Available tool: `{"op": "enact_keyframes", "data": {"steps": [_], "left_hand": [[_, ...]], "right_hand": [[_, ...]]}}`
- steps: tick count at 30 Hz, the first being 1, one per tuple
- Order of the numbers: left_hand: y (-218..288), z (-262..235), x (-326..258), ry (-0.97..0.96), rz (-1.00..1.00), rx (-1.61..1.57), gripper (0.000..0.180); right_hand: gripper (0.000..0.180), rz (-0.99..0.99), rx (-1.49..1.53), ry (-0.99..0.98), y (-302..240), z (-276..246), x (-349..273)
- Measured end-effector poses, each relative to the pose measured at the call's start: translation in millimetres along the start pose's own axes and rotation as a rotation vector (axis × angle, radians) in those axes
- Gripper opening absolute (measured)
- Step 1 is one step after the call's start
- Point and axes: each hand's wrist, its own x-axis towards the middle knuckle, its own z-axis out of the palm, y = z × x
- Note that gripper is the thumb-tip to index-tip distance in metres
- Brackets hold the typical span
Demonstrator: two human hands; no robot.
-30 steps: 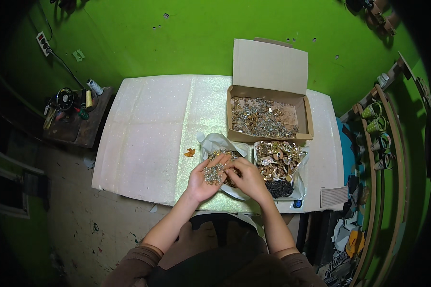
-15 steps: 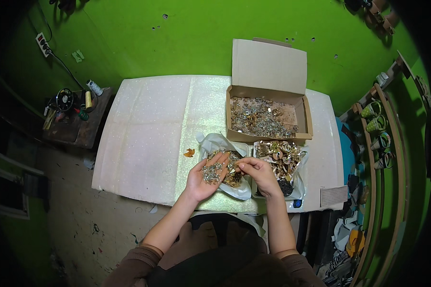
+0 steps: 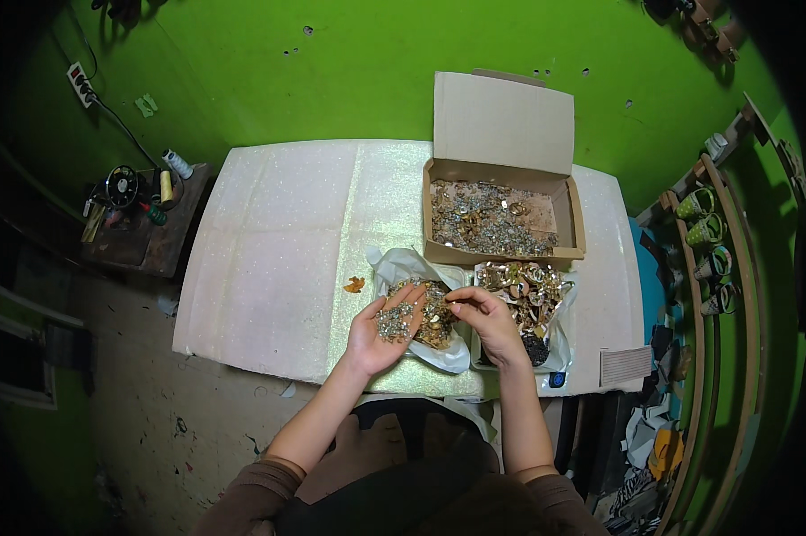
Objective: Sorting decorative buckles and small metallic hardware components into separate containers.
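Observation:
Palm up, my left hand (image 3: 373, 351) holds a heap of small silvery, glittering pieces (image 3: 392, 324), its fingers stretched out over the left tray. That tray is lined with white plastic (image 3: 403, 261) and filled with gold and silvery ornaments (image 3: 437, 332). Just right of those fingertips, my right hand (image 3: 495, 329) is closed in a pinch above the same ornaments. Whatever it may hold is too small to make out. Partly behind my right hand stands a second lined tray (image 3: 564, 335) with shiny gold and pinkish pieces (image 3: 524, 290) and a clump of black ones (image 3: 535, 348).
Beyond the trays, an open cardboard box (image 3: 577, 219) contains many loose glittering pieces. A brown scrap (image 3: 354, 285) lies on the pale shiny table covering (image 3: 269, 241). At the right are a corrugated card (image 3: 625, 366) and a rack of green sandals (image 3: 705, 230); thread spools (image 3: 176, 163) stand far left.
My right hand has shifted slightly up and away from my left fingertips, still pinched. My left hand stays nearly in place with the silvery pieces in its palm.

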Motion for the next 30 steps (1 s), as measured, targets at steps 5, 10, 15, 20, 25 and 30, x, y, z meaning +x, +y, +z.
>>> {"op": "enact_keyframes", "data": {"steps": [5,10,15,20,25,30], "left_hand": [[4,-12,5,0.147,0.028,-0.047,0.044],[4,-10,5,0.286,-0.044,0.056,0.042],[2,1,4,0.181,-0.087,0.077,0.044],[4,-1,3,0.122,-0.138,0.111,0.043],[3,-2,5,0.104,-0.136,0.141,0.042],[3,-2,4,0.118,-0.125,0.267,0.042]], "right_hand": [[0.018,0.014,0.009,0.03,3,0,1],[0.019,0.034,0.037,0.048,7,-2,3],[0.018,-0.004,-0.05,0.079,11,0,4],[0.015,-0.241,-0.711,0.083,15,15,4],[0.014,-0.462,-1.092,0.099,28,31,9],[0.015,-0.535,-1.125,0.058,28,36,11]]}}
